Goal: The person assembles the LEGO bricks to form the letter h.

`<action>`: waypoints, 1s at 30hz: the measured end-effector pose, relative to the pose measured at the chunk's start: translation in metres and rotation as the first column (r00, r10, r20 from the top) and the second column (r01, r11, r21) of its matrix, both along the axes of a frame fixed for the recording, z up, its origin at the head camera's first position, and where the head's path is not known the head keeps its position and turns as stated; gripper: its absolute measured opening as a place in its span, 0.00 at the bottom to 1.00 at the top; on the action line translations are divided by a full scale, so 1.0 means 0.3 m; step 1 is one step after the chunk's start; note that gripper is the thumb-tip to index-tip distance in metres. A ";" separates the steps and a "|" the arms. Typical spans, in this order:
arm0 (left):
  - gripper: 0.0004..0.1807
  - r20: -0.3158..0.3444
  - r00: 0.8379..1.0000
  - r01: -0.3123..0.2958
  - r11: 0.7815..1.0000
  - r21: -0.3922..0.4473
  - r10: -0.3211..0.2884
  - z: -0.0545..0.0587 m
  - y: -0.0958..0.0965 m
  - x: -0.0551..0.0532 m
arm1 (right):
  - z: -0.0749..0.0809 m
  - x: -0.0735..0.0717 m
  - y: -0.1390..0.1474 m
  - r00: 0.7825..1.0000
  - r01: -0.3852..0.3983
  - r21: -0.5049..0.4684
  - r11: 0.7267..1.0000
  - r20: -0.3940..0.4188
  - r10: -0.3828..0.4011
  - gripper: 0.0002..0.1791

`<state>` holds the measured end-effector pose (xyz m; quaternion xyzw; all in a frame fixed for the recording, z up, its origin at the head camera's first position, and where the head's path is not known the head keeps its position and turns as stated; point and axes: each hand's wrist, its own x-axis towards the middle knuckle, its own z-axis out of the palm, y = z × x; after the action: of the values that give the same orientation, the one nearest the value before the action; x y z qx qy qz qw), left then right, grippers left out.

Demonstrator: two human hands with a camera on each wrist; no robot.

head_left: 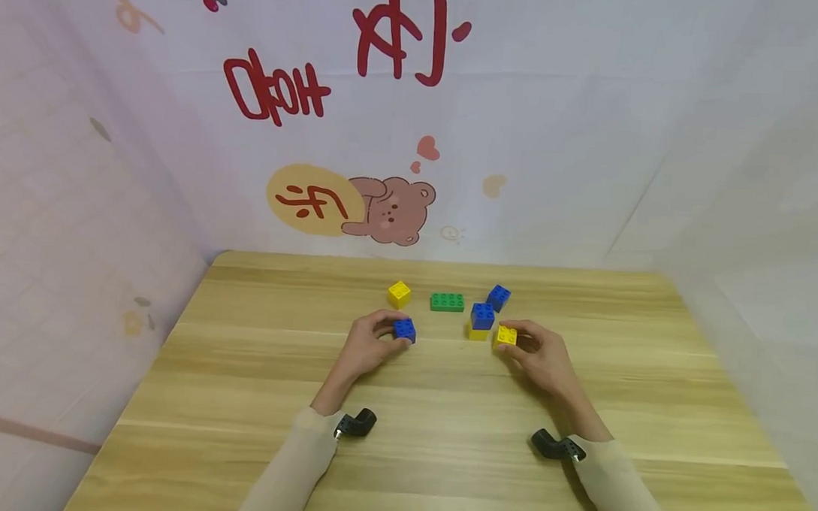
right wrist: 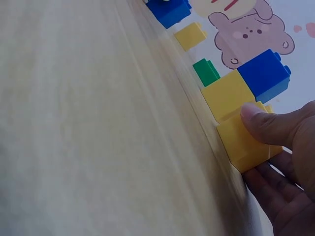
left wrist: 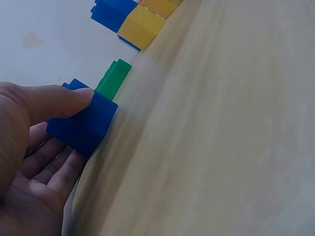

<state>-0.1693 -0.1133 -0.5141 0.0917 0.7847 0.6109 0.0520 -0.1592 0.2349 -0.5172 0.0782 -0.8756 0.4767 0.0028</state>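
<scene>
- A blue block (head_left: 405, 330) is pinched between the thumb and fingers of the left hand (head_left: 372, 344), low over the tabletop (head_left: 443, 452), left of centre; whether it is rested on the wood cannot be told.
- A yellow block (head_left: 506, 336) is gripped likewise by the thumb and fingers of the right hand (head_left: 542, 358), just beside the right side of a small stack.
- In that stack, an upper blue block (head_left: 483, 316) is set upright on a lower yellow block (head_left: 477, 334).
- Behind the stack, slightly to the right, another blue block (head_left: 498, 298) is placed at an angle.
- A longer green block (head_left: 447, 303), eight studs shown on top, is laid between the stack and a loose yellow block (head_left: 399, 294), which is turned cornerwise behind the left hand's block.
- A black curved piece (head_left: 357, 423) is seen at the left cuff, and a similar one (head_left: 556, 446) at the right.
- Beyond the table's far edge, a pale backdrop (head_left: 562, 140) is printed with a bear, hearts and red characters.
</scene>
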 end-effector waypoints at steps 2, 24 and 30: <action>0.23 0.001 1.000 0.000 1.000 -0.002 0.000 0.000 0.006 -0.001 | 0.001 0.001 0.001 1.000 -0.003 0.001 1.000 -0.015 0.003 0.24; 0.23 -0.012 0.999 0.034 0.999 -0.013 -0.034 0.002 0.026 -0.002 | 0.011 0.016 -0.040 1.000 0.001 -0.009 1.000 -0.001 -0.001 0.22; 0.22 -0.002 0.999 0.048 0.999 -0.013 -0.048 -0.001 0.031 0.004 | 0.009 0.035 -0.053 1.000 -0.019 -0.028 0.999 0.013 0.019 0.23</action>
<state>-0.1681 -0.1040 -0.5144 0.1108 0.7862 0.6043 0.0666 -0.1487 0.2191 -0.5144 0.0834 -0.8680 0.4895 -0.0064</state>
